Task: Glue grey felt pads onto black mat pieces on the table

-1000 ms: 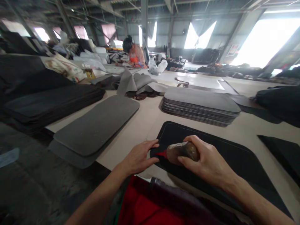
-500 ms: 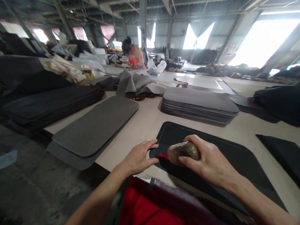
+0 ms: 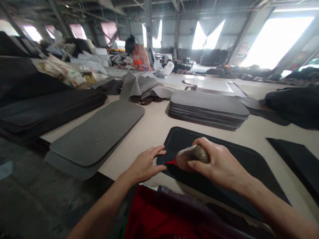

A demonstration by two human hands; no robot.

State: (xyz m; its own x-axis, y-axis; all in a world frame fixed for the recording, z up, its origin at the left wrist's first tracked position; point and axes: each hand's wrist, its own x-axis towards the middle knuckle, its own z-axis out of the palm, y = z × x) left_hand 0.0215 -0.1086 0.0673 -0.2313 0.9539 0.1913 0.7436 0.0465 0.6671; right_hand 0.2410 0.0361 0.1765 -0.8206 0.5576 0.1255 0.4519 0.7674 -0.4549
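Observation:
A black panel (image 3: 184, 139) with rounded corners lies flat on the table, a pale line of glue running just inside its far edge. My right hand (image 3: 219, 162) is wrapped around a stained glue bottle (image 3: 190, 157), tilted so its red nozzle (image 3: 171, 162) points at the panel's left end. The nozzle tip touches or nearly touches the black surface there. My left hand (image 3: 146, 164) rests at that same end, fingers and thumb spread on either side of the corner area, holding nothing.
A grey stack of panels (image 3: 209, 106) stands behind the black one. More grey panels (image 3: 99, 132) lie to the left, overhanging the table edge, beside a dark stack (image 3: 50, 106). A black folded piece (image 3: 296, 162) lies right. A person (image 3: 137, 56) works farther back.
The whole view has shifted slightly. The nozzle tip has moved a little along the panel's left end, toward the near side; both hands keep their pose.

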